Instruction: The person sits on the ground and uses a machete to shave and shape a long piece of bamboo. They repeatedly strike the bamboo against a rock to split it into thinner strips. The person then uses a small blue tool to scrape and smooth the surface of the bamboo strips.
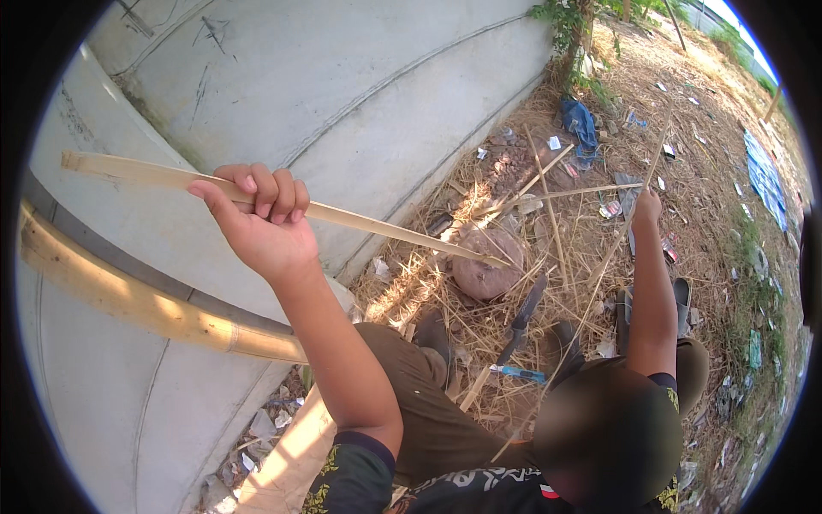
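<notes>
While the left hand (pixel 270 210) at ten o'clock pinches a bamboo strip (pixel 377 226), seemingly for steadiness, the right hand (pixel 648 208) grips a thin stick (pixel 659 152) toward three o'clock.

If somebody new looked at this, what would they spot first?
Probably the pale flat strip in the left grip, slanting across the view in front of the grey wall. Next, the long thin stick in the right grip. Near the middle sits a round brown block, with a dark knife lying beside it.
</notes>
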### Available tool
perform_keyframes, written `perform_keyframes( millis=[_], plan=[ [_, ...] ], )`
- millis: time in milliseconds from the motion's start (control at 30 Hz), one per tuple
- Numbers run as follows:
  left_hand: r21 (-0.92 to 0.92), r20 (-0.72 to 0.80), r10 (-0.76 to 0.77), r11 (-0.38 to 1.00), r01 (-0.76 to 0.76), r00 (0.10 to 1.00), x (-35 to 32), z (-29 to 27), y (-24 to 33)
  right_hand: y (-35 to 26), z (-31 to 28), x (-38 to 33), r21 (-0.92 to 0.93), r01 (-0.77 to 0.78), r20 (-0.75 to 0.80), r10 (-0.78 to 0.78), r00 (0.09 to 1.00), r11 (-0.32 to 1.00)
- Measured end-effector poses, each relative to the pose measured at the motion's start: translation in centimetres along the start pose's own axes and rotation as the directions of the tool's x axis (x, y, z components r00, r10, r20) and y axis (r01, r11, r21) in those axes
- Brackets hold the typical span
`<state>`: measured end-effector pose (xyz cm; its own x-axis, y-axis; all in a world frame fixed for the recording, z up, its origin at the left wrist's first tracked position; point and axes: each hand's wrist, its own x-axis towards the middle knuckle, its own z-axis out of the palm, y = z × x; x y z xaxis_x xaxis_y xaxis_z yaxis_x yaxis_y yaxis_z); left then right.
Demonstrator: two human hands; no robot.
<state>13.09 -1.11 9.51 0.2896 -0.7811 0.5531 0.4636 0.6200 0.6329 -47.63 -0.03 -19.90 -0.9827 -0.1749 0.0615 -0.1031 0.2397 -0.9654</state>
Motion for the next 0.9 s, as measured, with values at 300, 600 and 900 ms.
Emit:
perform_keyframes(
  millis=[300,600,900],
  plan=[
    [0.063,0.176,-0.086,0.995,0.076,0.981,-3.0,3.6,-6.8,11.6,-2.9,-26.9,-0.745,0.122,0.628,0.628,0.459,0.656],
    [0.197,0.275,-0.097,0.979,0.043,0.956,-2.7,3.7,-5.0,19.1,-5.4,-40.6,-0.698,0.108,0.621,0.523,0.584,0.707],
    [-0.025,0.342,0.006,1.000,0.003,0.940,-2.2,4.3,-2.4,16.5,-4.4,-37.0,-0.145,-0.868,0.601,0.739,0.305,0.476]
  ],
)
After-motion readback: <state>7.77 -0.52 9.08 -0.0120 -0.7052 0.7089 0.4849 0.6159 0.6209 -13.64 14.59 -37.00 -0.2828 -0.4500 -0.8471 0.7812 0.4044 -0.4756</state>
